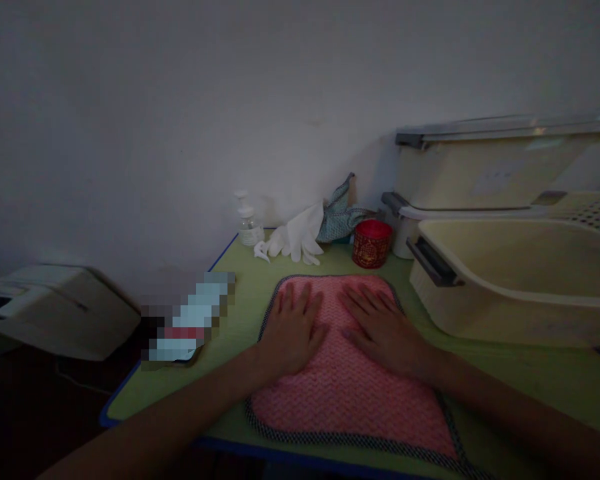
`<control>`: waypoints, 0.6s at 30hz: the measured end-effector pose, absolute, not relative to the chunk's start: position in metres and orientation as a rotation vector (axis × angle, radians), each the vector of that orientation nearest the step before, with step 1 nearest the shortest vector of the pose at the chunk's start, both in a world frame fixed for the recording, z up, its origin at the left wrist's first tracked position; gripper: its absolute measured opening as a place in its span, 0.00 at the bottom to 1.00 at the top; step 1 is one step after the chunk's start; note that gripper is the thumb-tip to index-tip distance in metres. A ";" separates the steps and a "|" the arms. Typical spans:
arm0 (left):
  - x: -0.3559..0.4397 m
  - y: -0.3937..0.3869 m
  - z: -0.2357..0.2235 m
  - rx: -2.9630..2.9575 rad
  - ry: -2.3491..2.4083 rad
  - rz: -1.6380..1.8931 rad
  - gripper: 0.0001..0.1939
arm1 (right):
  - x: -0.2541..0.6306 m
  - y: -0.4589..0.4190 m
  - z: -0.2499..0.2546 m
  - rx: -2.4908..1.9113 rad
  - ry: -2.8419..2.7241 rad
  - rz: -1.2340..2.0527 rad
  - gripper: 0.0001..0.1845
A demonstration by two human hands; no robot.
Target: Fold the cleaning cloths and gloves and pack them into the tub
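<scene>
A pink cleaning cloth [345, 400] with a dark checked border lies spread out on the green table [220, 393]. Flat on its left half rests my left hand [293, 330], fingers stretched and slightly apart. My right hand [383, 330] lies the same way on the right half, its fingers pointing up and to the left. Between the two hands a strip of the cloth shows. Neither hand grasps anything.
Behind the cloth stand a pump bottle [251, 230], white gloves [300, 233], a blue-grey cloth [340, 217] and a red container [372, 244]. A cream basket [480, 313] and a lidded box [460, 170] are at right. A blurred-out phone-like object [195, 317] lies left.
</scene>
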State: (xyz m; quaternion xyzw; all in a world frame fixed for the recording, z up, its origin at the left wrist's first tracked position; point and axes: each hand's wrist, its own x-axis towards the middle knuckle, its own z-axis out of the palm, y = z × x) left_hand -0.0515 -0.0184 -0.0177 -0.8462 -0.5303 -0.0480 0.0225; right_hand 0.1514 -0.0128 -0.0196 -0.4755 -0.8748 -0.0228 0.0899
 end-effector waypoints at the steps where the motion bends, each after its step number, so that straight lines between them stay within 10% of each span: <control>1: -0.052 -0.018 -0.016 -2.628 -1.632 -0.145 0.29 | 0.152 -0.012 -0.019 -1.397 -2.589 -0.012 0.34; 18: -0.014 0.029 -0.025 -2.793 -1.369 -0.210 0.30 | 0.126 0.020 -0.020 -1.446 -2.423 0.042 0.34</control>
